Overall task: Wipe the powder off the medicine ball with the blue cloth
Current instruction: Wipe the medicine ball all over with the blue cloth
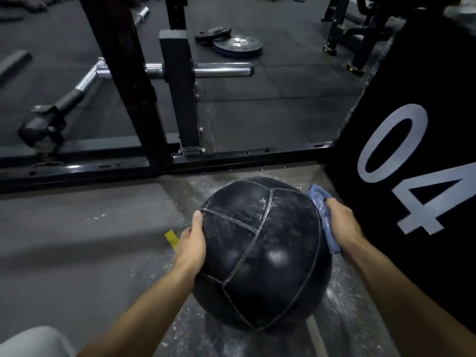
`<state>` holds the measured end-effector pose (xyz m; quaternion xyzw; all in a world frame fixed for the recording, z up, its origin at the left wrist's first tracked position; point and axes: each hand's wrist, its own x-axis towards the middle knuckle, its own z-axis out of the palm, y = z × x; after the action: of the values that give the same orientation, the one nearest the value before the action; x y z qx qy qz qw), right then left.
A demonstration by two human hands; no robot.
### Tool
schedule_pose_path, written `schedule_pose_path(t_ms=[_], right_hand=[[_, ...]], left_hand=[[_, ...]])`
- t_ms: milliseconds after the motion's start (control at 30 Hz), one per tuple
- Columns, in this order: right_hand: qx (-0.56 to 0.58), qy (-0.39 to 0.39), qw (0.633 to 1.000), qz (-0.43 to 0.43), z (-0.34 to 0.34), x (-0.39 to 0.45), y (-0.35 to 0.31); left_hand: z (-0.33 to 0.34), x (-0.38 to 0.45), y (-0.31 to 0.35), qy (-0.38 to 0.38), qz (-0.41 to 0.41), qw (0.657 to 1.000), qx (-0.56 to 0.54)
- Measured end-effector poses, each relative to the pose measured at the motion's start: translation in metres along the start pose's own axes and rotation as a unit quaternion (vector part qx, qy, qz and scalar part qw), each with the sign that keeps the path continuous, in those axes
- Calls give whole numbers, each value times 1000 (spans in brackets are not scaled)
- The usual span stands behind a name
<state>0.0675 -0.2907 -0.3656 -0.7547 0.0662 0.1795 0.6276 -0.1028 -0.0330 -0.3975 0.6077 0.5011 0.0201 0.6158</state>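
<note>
While powder streaks linger at twelve o'clock on the floor-bound medicine ball, the left hand steadies nine o'clock, fingers spread; the right hand presses the gripped blue cloth at three o'clock.

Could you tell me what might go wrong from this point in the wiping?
1. Powder lies on the floor around the medicine ball; turning it could re-dust cleaned panels.
2. The right hand presses the blue cloth close beside the black box, so strokes may be cramped.
3. Only the left hand steadies the ball; it could roll.

A gym: squat rack, barbell, weight plates, rubber flooring
</note>
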Motion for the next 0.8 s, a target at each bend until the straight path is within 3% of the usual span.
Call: schedule_pose_path(t_ms=[67,233,367,467,533,633,733,800], right_hand=[[-11,2,1000,-1,-1,6,-5],[-32,17,999,25,-11,13,-7],[-62,29,997,29,-14,5,-12],[-147,15,988,-35,-15,-9,-17],[-219,-2,967,-131,-9,-29,-17],[-305,8,898,-316,3,-66,-7],[-377,33,839,-390,25,-109,18],[-444,55,803,-394,42,-132,39]], left_hand=[[3,-1,3,7,38,999,25],[22,-9,10,-2,263,962,74],[36,-12,11,16,285,952,108],[44,-13,17,32,286,950,124],[49,-15,20,40,288,947,133],[52,-19,22,42,291,944,148],[54,-20,23,44,291,944,149],[55,-20,25,47,296,942,151]])
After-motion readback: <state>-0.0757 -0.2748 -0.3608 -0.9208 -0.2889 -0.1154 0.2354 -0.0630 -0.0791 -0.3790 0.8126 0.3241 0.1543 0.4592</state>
